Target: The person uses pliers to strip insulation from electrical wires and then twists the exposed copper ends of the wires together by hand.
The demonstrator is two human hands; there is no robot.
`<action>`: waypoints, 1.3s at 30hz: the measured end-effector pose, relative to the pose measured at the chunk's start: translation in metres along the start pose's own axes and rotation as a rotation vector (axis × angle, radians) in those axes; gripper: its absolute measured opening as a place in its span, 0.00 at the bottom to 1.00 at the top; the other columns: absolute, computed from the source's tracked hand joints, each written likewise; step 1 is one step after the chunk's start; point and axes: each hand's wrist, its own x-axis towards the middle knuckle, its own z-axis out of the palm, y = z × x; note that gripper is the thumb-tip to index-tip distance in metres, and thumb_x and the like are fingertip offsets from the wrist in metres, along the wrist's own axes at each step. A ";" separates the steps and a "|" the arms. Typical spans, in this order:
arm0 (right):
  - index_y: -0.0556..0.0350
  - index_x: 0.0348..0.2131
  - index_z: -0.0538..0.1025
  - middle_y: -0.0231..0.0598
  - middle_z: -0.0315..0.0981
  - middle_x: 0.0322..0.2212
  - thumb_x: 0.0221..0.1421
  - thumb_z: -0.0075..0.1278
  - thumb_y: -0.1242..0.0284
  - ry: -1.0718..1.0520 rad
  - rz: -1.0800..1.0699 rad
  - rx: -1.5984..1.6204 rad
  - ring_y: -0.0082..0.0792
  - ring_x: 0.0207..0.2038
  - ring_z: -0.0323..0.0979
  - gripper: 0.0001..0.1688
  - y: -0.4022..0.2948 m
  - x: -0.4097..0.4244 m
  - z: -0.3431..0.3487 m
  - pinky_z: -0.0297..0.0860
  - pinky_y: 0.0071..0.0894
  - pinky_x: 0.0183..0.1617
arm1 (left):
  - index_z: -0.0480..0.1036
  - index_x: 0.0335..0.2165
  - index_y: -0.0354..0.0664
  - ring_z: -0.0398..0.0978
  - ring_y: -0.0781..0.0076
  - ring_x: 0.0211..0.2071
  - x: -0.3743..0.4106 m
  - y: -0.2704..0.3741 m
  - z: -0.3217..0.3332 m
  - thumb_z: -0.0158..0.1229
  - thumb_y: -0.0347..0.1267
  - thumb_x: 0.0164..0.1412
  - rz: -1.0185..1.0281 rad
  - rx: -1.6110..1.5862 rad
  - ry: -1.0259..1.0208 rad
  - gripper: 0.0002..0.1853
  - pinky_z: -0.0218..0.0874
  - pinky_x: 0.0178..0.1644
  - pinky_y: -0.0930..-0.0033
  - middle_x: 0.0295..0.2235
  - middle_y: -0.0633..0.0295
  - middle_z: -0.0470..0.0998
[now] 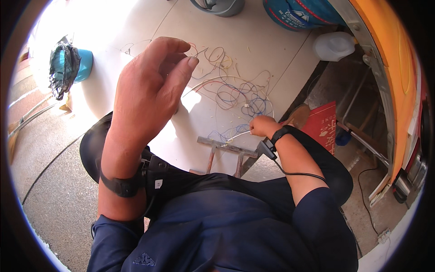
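Observation:
My right hand (263,125) is closed around a white sheathed cable (240,136), low between my knees. Thin coloured wires (217,134) spread near the cable's lower left end. My left hand (151,78) is raised closer to the camera, back of the hand up, with a gap between thumb and forefinger. Its palm and other fingers are mostly hidden, so I cannot tell whether it holds anything. Beyond both hands, a tangle of blue, red and yellow wires (238,91) lies on the pale tiled floor (289,64).
A metal frame (226,147) stands close before me. Ahead are a grey bucket (222,9) and a dark teal container (299,17). A translucent plastic jug (334,46) and red mat (319,125) lie rightward; a blue bin (85,65) with a black bag stands left.

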 end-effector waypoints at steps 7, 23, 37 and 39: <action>0.51 0.36 0.82 0.39 0.79 0.24 0.52 0.60 0.61 0.070 -0.151 0.198 0.35 0.29 0.76 0.16 -0.022 -0.041 -0.093 0.70 0.37 0.34 | 0.75 0.42 0.34 0.82 0.60 0.35 0.002 0.003 -0.007 0.60 0.33 0.62 0.034 -0.031 0.055 0.14 0.71 0.41 0.67 0.32 0.51 0.82; 0.65 0.35 0.80 0.30 0.72 0.29 0.58 0.57 0.74 0.407 -0.109 0.772 0.21 0.29 0.69 0.09 -0.088 -0.250 -0.177 0.67 0.24 0.33 | 0.73 0.44 0.31 0.80 0.69 0.36 -0.004 0.012 -0.010 0.59 0.30 0.64 0.012 -0.062 -0.346 0.14 0.71 0.43 0.69 0.34 0.53 0.81; 0.64 0.34 0.81 0.27 0.67 0.26 0.59 0.58 0.71 0.660 -0.212 0.696 0.15 0.24 0.64 0.10 -0.063 -0.271 -0.165 0.60 0.17 0.24 | 0.70 0.51 0.35 0.79 0.75 0.37 -0.017 0.025 0.031 0.63 0.28 0.62 -0.056 -0.752 -0.598 0.20 0.69 0.41 0.76 0.38 0.61 0.79; 0.64 0.34 0.81 0.27 0.66 0.26 0.59 0.58 0.71 0.649 -0.186 0.681 0.15 0.24 0.63 0.11 -0.065 -0.272 -0.166 0.59 0.17 0.23 | 0.70 0.50 0.35 0.79 0.76 0.37 -0.015 0.028 0.029 0.63 0.28 0.62 -0.084 -0.764 -0.603 0.19 0.69 0.39 0.77 0.38 0.61 0.79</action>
